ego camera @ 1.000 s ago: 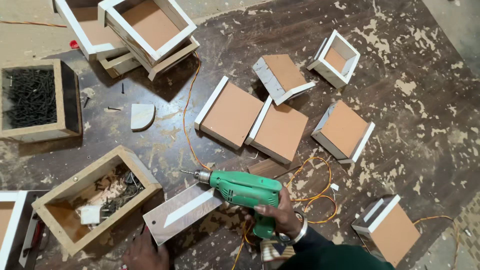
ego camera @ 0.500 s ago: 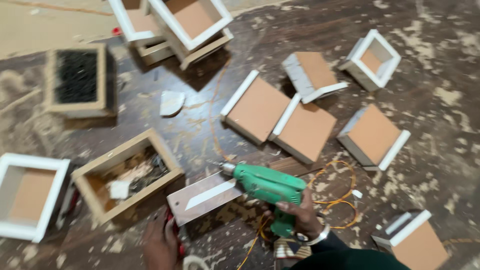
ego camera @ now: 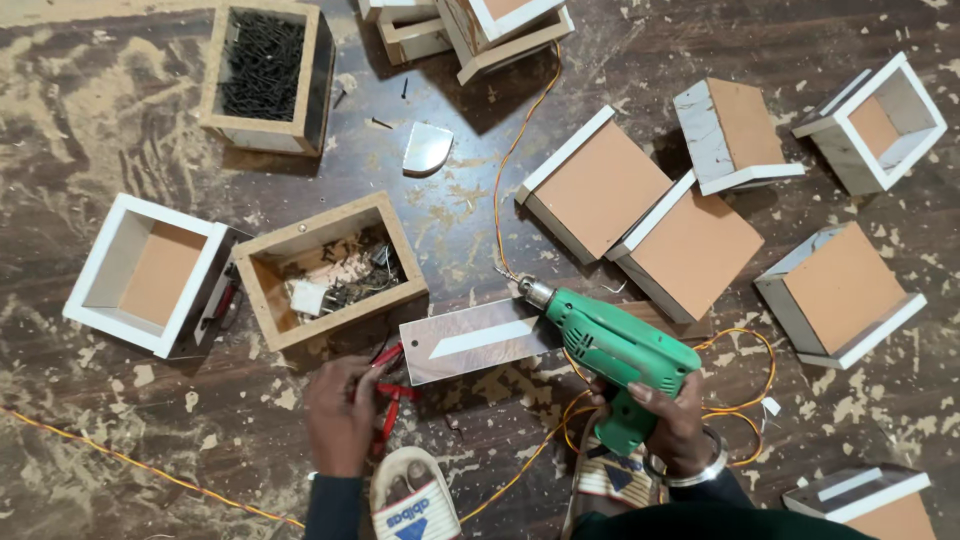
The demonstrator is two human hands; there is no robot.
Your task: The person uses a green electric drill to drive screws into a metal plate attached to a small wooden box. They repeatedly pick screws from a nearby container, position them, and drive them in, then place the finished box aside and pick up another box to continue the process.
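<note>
On the sawdust-strewn floor (ego camera: 120,420), the right hand (ego camera: 668,415) grips the green electric drill (ego camera: 612,350), bit at the flat board's (ego camera: 470,340) end, while the left hand (ego camera: 342,410) closes on red-handled pliers (ego camera: 390,385) beside it.

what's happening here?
A person sits on a sawdust-strewn floor among small wooden boxes. The right hand grips a green electric drill, its bit lying beside a flat board. The left hand is at red-handled pliers by the board's near end. An open box of hardware lies beside it.
</note>
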